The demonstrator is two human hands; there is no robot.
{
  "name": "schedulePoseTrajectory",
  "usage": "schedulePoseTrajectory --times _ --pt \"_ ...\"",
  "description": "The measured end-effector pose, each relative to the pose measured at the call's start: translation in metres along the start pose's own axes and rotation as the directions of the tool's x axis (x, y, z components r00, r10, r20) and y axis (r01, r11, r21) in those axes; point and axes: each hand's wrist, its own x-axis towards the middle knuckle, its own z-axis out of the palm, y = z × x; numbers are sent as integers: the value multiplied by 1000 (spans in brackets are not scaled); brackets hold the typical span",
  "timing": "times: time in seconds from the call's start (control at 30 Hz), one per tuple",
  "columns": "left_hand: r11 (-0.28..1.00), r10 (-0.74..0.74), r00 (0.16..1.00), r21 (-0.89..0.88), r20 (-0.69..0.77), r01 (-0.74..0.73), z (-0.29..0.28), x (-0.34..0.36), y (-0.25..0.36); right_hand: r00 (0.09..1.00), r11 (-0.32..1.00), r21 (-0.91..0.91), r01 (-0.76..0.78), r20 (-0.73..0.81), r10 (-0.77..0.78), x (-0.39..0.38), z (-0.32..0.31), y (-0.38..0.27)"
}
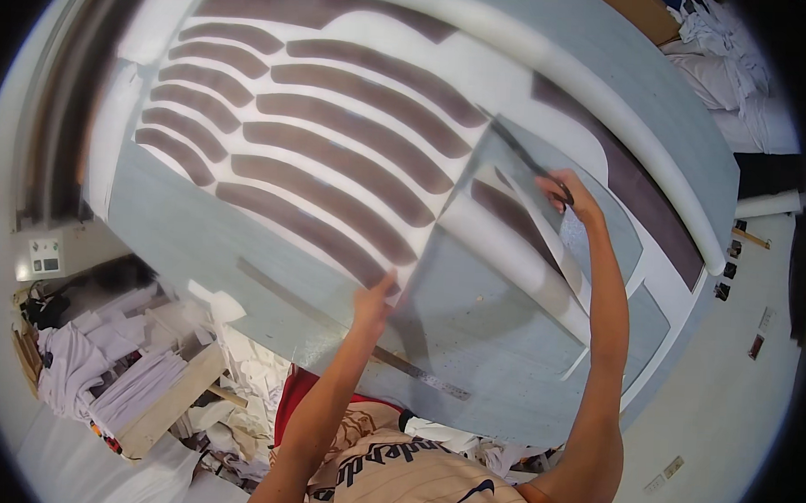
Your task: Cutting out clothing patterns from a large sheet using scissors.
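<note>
A white sheet with several dark brown curved strips [324, 203] lies on a pale blue-grey table [162, 205]. My left hand [372, 293] pinches its lower right corner. My right hand [563, 194] grips long dark scissors [524, 149], whose tips are at the sheet's upper right edge. Under and beside the scissors, a partly rolled piece of the white and brown material [510, 265] lies with cut-out edges. A metal ruler [420, 375] rests near the table's front edge, to the right of my left forearm.
A long white roll [641, 154] runs along the far edge. Piles of white fabric and scraps [133, 361] fill the lower left, by a wooden box edge [176, 402]. More folded white fabric [721, 68] is stacked at the upper right. Dark vertical rolls [67, 120] stand at the left.
</note>
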Motion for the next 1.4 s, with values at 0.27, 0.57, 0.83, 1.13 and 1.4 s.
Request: schedulePoseTrajectory --times 0.27,0.57,0.83,1.13,1.4 --pt "989 -25 999 149 45 18 -9 1 6 1000 992 128 10 -26 -7 17 8 -15" --pt "992 -56 995 113 83 47 -6 -3 7 999 993 116 -2 -34 6 29 14 -27" --pt "180 707 678 876 201 -447 43 -71 106 999 997 76 -35 5 35 60 7 -29" --pt "-381 689 286 669 666 -638 270 78 142 993 993 -8 114 36 -114 55 0 -44" --pt "-378 709 237 642 664 -668 261 103 126 996 995 72 62 56 -66 80 0 -67"
